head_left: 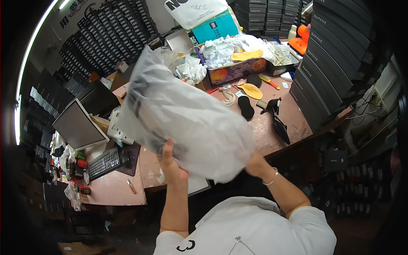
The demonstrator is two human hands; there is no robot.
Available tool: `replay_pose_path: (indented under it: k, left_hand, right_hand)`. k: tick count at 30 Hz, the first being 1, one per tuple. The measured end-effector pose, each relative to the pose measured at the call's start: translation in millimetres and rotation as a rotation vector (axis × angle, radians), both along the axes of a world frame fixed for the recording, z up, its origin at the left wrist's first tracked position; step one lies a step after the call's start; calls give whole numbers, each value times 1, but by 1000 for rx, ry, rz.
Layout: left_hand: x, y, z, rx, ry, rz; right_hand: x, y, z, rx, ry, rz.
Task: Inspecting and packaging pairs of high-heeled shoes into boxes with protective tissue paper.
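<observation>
Pinkish table (pixel 272 136): black shoe (pixel 280 127), keyboard (pixel 103 163), insoles (pixel 250 90).

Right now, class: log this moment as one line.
left hand: grips plastic bag | right hand: grips bag | bag: raised over desk

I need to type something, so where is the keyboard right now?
In the head view the black keyboard lies at the left of the pink desk, below the tilted monitor and beside a black mouse.

The person wears a white short-sleeved shirt (pixel 250 225) with a small black curled mark low on the front and a thin silvery chain with a little pendant (pixel 239 240), plus a slim bracelet (pixel 272 178) just below the right hand (pixel 255 163), forearms bare.
</observation>
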State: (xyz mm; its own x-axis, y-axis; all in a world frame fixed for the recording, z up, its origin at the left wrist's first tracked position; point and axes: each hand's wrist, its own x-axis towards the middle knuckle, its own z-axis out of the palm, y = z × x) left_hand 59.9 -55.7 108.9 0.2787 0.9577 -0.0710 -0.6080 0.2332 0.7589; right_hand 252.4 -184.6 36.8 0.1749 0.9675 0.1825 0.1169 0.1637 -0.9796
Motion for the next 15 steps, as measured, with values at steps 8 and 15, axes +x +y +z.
replay_pose_path:
  k: [8,15]
  left_hand:
    - [65,-115,-71,566,488,-556]
    - [-12,-31,-76,542,953,-19]
  right_hand:
    - [2,-57,18,28,629,-553]
    - [37,-55,15,169,670,-661]
